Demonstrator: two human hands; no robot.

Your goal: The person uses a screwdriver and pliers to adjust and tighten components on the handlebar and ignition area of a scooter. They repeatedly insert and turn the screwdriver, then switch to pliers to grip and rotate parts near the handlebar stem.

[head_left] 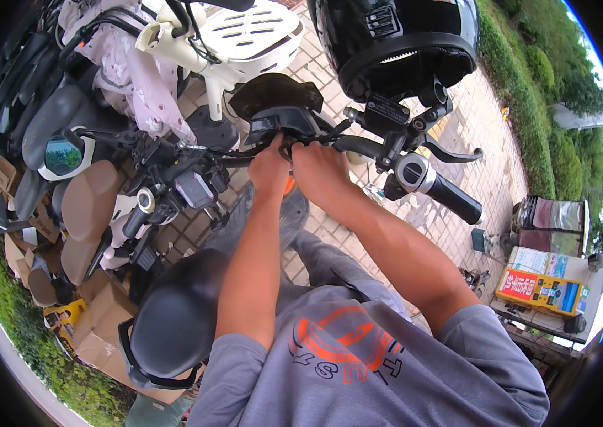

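Both my hands work at the middle of a scooter's handlebar (369, 146). My left hand (268, 167) pinches something small just under the dark display unit (276, 121). My right hand (319, 171) grips the black bar clamp beside it; what the fingers hold is hidden. A black helmet (397, 43) hangs above the right side of the bar, over the brake lever (451, 153) and the black grip (451, 196). The scooter's black seat (177, 317) is below my left forearm.
Several parked scooters (95, 185) crowd the left, one with a white basket (255, 32) and a floral cover. Cardboard boxes (99, 320) lie at the lower left by grass. A brick pavement (486, 178) runs right, with a small stand (543, 285) and hedges beyond.
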